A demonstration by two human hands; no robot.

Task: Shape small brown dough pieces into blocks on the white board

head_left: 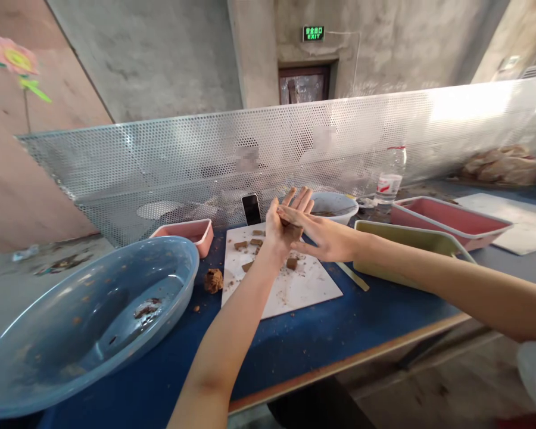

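Note:
My left hand (290, 221) is raised palm up above a white board (304, 293), its fingers stretched out and smeared brown. Across it lies my right hand (325, 237), palm down, with straight fingers. A bit of brown clay (291, 230) shows between the palms, mostly hidden by the hands. Under them, small cut blocks of clay (292, 263) and crumbs are scattered over the board. A rough brown lump (213, 280) sits just off the board's left edge. To the right, a flat yellowish strip (352, 276) lies on the blue table.
A large blue basin (178, 298) fills the left. Behind the board are a pink tray (204, 238), a propped phone (251, 210) and a white bowl (346, 208). An olive tray (384, 262), a red tray (486, 232) and a bottle (389, 179) stand right. A perforated metal screen (183, 161) runs behind.

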